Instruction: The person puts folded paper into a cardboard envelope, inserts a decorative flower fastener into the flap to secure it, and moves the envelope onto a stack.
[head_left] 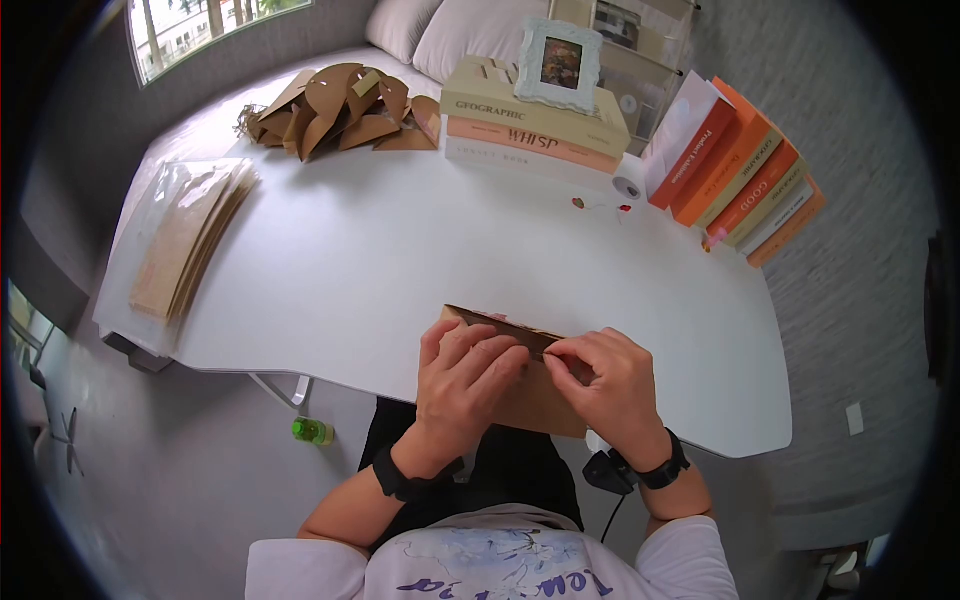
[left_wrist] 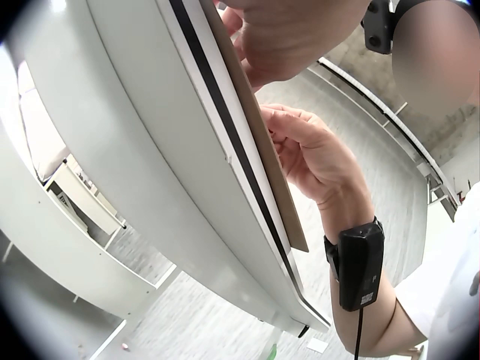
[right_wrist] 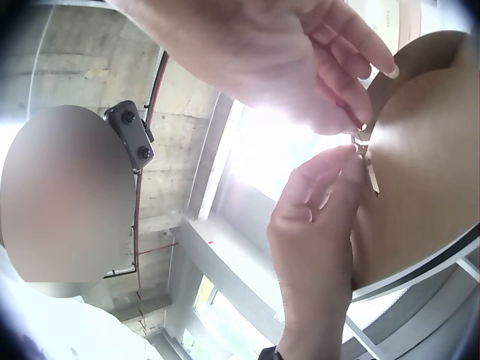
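A folded piece of brown kraft card (head_left: 535, 405) lies at the table's front edge, its upper edge lifted open between the hands. The left hand (head_left: 465, 375) bends over that upper edge, fingers curled on the card. Beside it the right hand (head_left: 608, 375) pinches the same edge between thumb and forefinger. In the right wrist view the fingertips of the left hand (right_wrist: 319, 199) and right hand (right_wrist: 330, 67) meet at a narrow slit and tab in the card (right_wrist: 427, 165). From the left wrist view, the card shows edge-on along the table, the right hand (left_wrist: 311, 154) beneath it.
Curved brown card pieces (head_left: 340, 110) are heaped at the back left. Flat kraft sheets in clear plastic (head_left: 190, 245) lie at the left edge. Stacked books (head_left: 530, 125) with a picture frame (head_left: 558, 65) and standing books (head_left: 735, 175) line the back. Small red ornaments (head_left: 624, 209) lie near them.
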